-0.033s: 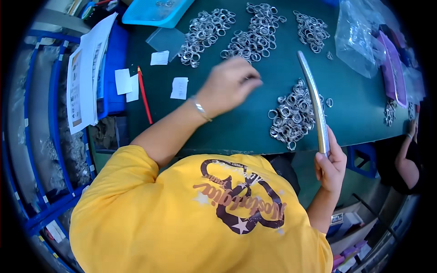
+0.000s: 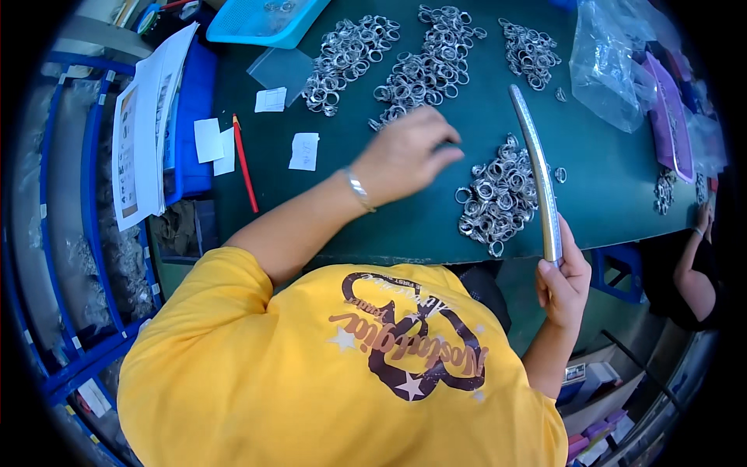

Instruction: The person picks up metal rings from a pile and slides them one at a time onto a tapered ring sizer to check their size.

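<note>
My right hand (image 2: 564, 280) grips the thick lower end of a long tapered metal ring mandrel (image 2: 537, 167), which points up and away over the table. To its left lies a heap of silver rings (image 2: 498, 198), partly behind the mandrel. Between that heap and the farther rings hovers my left hand (image 2: 408, 152), a bracelet on its wrist. Its thumb and forefinger stand apart and no ring shows between them. Just beyond the left hand is a long pile of rings (image 2: 428, 70), with another pile (image 2: 346, 58) to its left and a smaller pile (image 2: 529, 50) to its right.
A red pencil (image 2: 245, 163) and several white paper slips (image 2: 304, 151) lie at the left, near a blue bin (image 2: 194, 117) with papers. A turquoise basket (image 2: 268, 23) stands far left. Clear plastic bags (image 2: 603, 70) and a purple tray (image 2: 671, 117) are right, near another person's arm (image 2: 692, 257).
My left hand has moved slightly right, and its thumb and forefinger have come apart. A few rings now show at the near end of the long pile. The right hand holds still.
</note>
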`<state>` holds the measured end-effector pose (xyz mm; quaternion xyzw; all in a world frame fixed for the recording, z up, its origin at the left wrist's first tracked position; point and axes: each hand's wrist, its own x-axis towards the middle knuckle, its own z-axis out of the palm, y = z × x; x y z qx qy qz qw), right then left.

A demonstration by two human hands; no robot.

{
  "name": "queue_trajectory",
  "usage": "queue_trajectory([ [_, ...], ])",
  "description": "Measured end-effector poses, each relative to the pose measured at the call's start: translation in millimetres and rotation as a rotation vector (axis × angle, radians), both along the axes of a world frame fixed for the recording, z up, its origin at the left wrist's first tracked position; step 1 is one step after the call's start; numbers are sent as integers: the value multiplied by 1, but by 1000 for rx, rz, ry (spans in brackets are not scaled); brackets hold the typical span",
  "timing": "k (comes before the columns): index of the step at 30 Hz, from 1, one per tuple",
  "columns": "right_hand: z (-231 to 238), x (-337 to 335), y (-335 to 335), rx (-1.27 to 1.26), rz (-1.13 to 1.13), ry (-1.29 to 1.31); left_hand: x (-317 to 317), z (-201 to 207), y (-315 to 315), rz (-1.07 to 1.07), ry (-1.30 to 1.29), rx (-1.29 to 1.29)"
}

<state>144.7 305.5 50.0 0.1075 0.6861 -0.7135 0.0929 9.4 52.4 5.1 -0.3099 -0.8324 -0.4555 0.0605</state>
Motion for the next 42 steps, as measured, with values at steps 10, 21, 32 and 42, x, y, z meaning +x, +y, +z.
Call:
queue_trajectory([
  [10, -3, 16, 4, 81, 24, -32, -10, -4, 18, -106, -990, 476],
  [21, 1, -2, -11, 182, 346, -7, 12, -2, -4, -163, -1217, 838],
  [32, -3, -6, -16, 221, 424, 67, 18, -16, -10, -316, -1062, 804],
  [42, -6, -7, -20, 139, 450, 32, 35, 8, -26, -193, -955, 774],
])
